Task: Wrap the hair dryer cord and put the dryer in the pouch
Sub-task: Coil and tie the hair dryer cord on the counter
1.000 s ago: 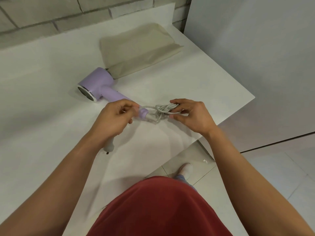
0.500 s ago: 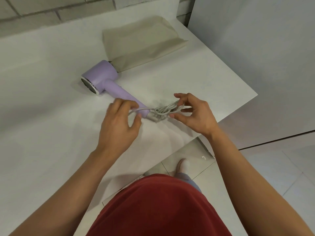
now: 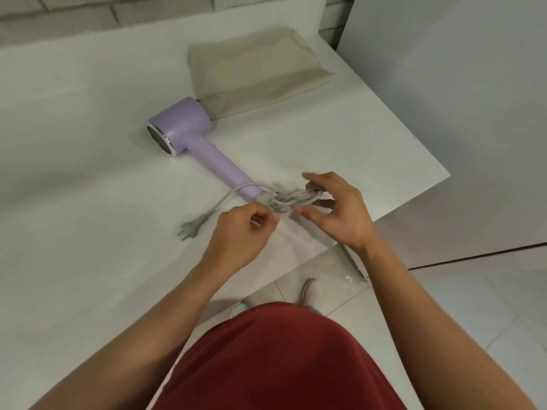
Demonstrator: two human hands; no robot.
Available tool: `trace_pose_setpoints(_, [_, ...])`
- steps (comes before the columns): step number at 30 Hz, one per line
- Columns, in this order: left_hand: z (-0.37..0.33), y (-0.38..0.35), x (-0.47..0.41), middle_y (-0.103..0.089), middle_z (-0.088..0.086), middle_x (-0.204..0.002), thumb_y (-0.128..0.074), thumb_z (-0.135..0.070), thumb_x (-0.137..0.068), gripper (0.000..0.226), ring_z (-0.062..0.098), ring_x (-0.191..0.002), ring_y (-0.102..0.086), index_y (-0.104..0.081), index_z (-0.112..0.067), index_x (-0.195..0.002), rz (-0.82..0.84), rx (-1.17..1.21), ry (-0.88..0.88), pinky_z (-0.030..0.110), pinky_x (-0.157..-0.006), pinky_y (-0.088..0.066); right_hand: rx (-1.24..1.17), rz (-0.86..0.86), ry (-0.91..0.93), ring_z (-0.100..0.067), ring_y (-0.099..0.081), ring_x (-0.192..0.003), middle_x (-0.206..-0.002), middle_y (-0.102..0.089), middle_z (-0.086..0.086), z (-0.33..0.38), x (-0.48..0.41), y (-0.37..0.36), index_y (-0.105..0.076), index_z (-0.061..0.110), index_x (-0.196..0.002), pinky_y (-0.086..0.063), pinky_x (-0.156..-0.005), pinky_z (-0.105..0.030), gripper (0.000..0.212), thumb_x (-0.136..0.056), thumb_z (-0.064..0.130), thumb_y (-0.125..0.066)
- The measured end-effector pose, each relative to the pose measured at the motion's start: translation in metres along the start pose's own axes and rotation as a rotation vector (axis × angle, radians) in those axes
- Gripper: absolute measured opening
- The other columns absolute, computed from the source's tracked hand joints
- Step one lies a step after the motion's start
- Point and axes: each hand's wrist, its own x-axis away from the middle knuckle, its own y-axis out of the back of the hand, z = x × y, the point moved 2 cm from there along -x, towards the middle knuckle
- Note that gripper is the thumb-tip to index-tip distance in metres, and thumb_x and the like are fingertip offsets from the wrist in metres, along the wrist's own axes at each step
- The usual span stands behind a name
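At frame centre the right hand grips the bundled cord between thumb and curled fingers, the left hand seems to pinch a strand, and the hair dryer lies on the table just below the pouch.

Open room on the left, crowding at the near right corner

The worktop offers broad passage left of the dryer and in front of the plug. The dryer's head lies against the pouch, closing that gap, and the pouch sits near the brick wall and white panel. The left hand and right hand, both gripping the bundled cord, block the near right edge.
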Motion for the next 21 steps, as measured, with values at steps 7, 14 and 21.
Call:
trace_pose_setpoints(7, [-0.002, -0.008, 0.000, -0.079, 0.013, -0.101, -0.073, -0.041, -0.094, 0.034, 0.027, -0.093, -0.078, -0.074, -0.010, -0.109, 0.204, 0.685, 0.436, 0.039, -0.083, -0.063, 0.181, -0.084, 0.258, -0.018, -0.066, -0.100, -0.113, -0.063, -0.008, -0.007, 0.023, -0.031, -0.076, 0.009, -0.103, -0.053, -0.079, -0.021, 0.033, -0.076, 0.016, -0.094])
trace_pose_setpoints(14, [0.006, -0.012, 0.000, -0.073, 0.005, -0.088, -0.083, -0.021, -0.087, 0.028, 0.022, -0.079, -0.075, -0.066, -0.012, -0.107, 0.015, 0.567, 0.377, 0.041, -0.074, -0.065, 0.097, 0.256, 0.320, -0.015, -0.063, -0.122, -0.122, -0.069, -0.003, 0.003, 0.025, -0.035, -0.077, 0.012, -0.116, -0.046, -0.106, -0.018, 0.034, -0.090, 0.034, -0.078])
trace_pose_setpoints(21, [0.004, -0.002, -0.008, -0.064, -0.009, -0.080, -0.074, -0.003, -0.084, 0.027, 0.020, -0.083, -0.071, -0.069, -0.027, -0.096, -0.071, 0.402, 0.215, 0.039, -0.077, -0.065, -0.025, -0.003, 0.008, -0.010, -0.065, -0.113, -0.117, -0.071, 0.014, 0.014, -0.013, -0.011, -0.077, 0.024, -0.118, -0.057, -0.094, -0.036, 0.020, -0.098, 0.023, -0.072])
